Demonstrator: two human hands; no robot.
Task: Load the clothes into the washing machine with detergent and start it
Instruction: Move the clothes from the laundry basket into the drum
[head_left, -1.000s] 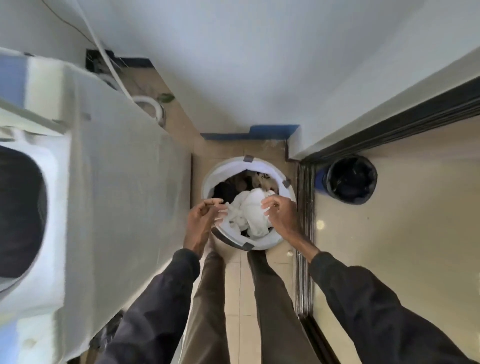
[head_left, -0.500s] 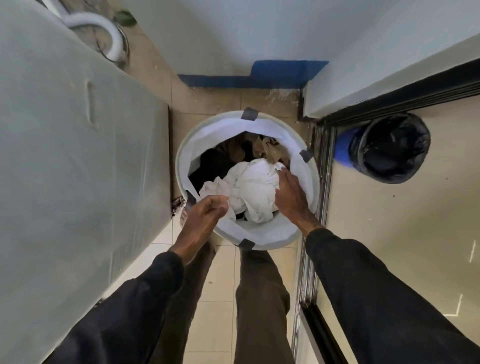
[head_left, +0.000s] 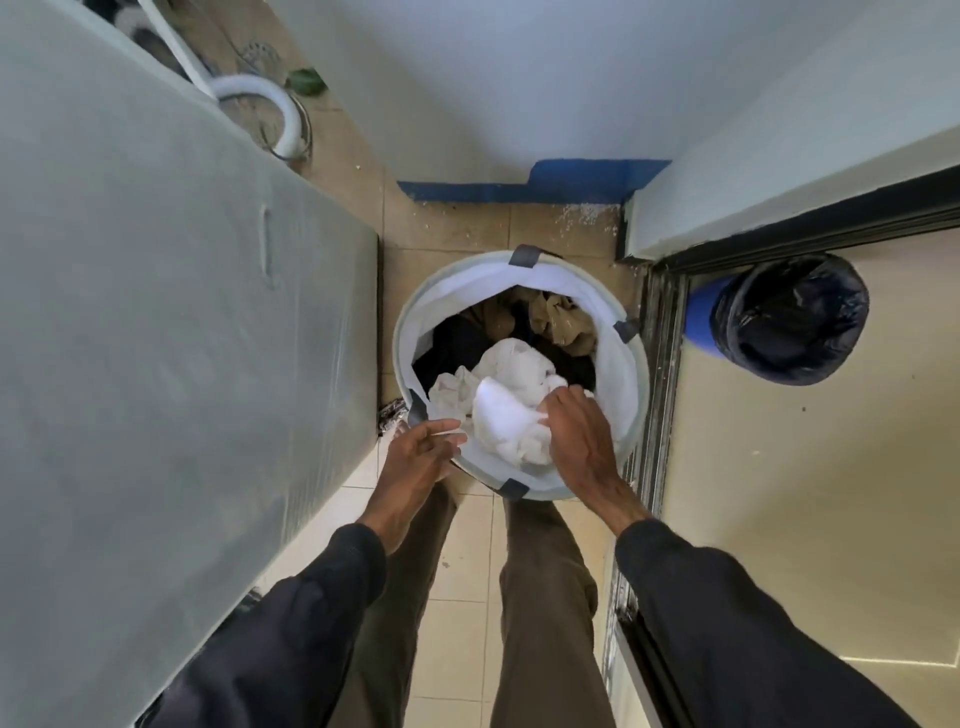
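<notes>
Head view, looking straight down: a round white laundry basket (head_left: 621, 379) is seen standing on the tan floor tiles (head_left: 457, 561), just in front of the person's legs. A bunched white garment (head_left: 511, 415) is seen on top of the load inside the basket, on its near side. A tan garment (head_left: 563, 322) and dark clothes (head_left: 457, 343) are seen beneath and behind it.

The right hand (head_left: 582, 441) is reached into the basket, its fingers curled into the white garment's right edge, so the cloth is gripped. The left hand (head_left: 421, 457) is held at the basket's near-left rim with fingers straight and spread. Nothing is held by it; contact with the rim cannot be told.

The pale side panel of the washing machine (head_left: 156, 312) is seen along the left, close beside the basket. A white drain hose (head_left: 283, 111) is seen behind the machine. A blue bin lined with a black bag (head_left: 789, 317) is seen at the right, beyond the door track (head_left: 657, 364).
</notes>
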